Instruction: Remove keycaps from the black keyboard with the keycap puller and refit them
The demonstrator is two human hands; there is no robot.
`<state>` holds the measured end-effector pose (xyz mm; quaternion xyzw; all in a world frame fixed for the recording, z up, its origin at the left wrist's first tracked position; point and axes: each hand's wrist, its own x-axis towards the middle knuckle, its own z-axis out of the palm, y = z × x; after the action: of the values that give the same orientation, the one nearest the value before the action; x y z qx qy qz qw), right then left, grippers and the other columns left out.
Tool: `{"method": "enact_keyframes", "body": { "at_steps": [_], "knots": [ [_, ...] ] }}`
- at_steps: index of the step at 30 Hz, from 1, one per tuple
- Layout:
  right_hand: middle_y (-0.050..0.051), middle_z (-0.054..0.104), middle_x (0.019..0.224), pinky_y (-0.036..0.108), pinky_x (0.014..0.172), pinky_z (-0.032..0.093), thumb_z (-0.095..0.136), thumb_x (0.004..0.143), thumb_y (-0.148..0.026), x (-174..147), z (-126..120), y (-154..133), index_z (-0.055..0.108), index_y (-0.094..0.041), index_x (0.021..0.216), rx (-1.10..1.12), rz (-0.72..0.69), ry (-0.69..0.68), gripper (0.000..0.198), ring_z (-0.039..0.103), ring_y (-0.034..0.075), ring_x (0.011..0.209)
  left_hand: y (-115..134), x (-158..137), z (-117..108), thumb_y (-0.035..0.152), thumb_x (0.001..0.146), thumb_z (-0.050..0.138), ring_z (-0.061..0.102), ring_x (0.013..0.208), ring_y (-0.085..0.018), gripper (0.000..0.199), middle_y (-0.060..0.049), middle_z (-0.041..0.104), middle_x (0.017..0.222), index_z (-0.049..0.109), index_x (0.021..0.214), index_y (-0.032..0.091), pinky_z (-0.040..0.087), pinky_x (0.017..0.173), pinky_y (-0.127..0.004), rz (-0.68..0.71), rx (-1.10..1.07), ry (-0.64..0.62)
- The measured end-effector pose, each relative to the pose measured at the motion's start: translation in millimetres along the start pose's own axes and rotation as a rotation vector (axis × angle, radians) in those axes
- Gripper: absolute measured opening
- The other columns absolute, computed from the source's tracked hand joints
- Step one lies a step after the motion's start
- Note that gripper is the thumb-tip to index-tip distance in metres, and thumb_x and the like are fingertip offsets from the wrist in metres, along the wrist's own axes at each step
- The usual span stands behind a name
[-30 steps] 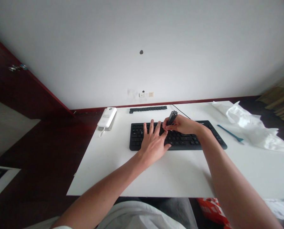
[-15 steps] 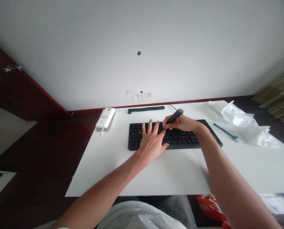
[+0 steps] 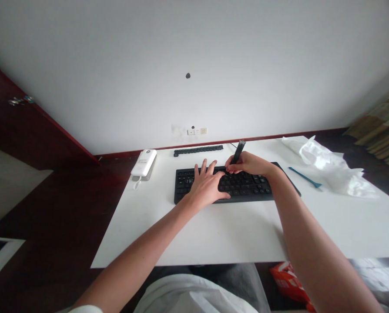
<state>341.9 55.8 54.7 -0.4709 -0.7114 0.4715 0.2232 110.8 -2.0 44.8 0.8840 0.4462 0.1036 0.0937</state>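
Note:
A black keyboard (image 3: 246,191) lies on the white table in front of me. My left hand (image 3: 205,188) rests on its left half, fingers spread over the keys. Just right of it, my right hand (image 3: 251,164) pinches a black pen-shaped tool (image 3: 238,152). The tool stands nearly upright, with its ragged grey end at the top. Its lower end is hidden by my fingers, at the upper middle keys close to my left index finger. Behind the keyboard is a row of black keycaps (image 3: 198,150).
A white power-bank-like device (image 3: 144,163) with a strap lies at the left of the table (image 3: 142,230). To the right are a slim blue tool (image 3: 305,177) and a crumpled white plastic bag (image 3: 331,167). A thin cable runs behind the keyboard. Wall sockets (image 3: 197,131) are beyond.
The black tool has tipped from leaning right to nearly upright as my right hand turned. My left hand stays on the keys. The view has shifted slightly.

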Motion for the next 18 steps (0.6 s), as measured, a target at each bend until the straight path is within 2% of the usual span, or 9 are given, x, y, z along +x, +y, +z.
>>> {"method": "enact_keyframes", "body": {
  "at_steps": [4, 7, 18],
  "knots": [
    [0.006, 0.075, 0.085, 0.035, 0.076, 0.057, 0.079, 0.077, -0.042, -1, 0, 0, 0.074, -0.016, 0.094, 0.065, 0.017, -0.026, 0.031, 0.069, 0.021, 0.078, -2, 9, -4, 0.062, 0.07, 0.084, 0.007, 0.158, -0.047, 0.076, -0.015, 0.026, 0.169, 0.064, 0.133, 0.024, 0.011, 0.123, -0.074, -0.021, -0.079, -0.114],
    [0.006, 0.076, 0.086, 0.035, 0.077, 0.057, 0.081, 0.075, -0.042, 0, 1, 0, 0.074, -0.017, 0.092, 0.1, 0.028, -0.033, 0.031, 0.069, 0.021, 0.08, -3, 13, -3, 0.058, 0.07, 0.086, 0.004, 0.159, -0.045, 0.074, -0.016, 0.026, 0.169, 0.064, 0.131, 0.023, 0.01, 0.123, -0.073, -0.027, -0.124, -0.148],
    [0.006, 0.075, 0.086, 0.034, 0.078, 0.058, 0.082, 0.074, -0.045, 3, 3, 5, 0.074, -0.017, 0.093, 0.118, 0.015, -0.08, 0.034, 0.07, 0.021, 0.082, -3, 11, 0, 0.05, 0.072, 0.087, 0.01, 0.159, -0.043, 0.066, -0.016, 0.037, 0.162, 0.063, 0.128, 0.021, 0.015, 0.124, -0.071, 0.017, -0.15, -0.1]
  ]
}}
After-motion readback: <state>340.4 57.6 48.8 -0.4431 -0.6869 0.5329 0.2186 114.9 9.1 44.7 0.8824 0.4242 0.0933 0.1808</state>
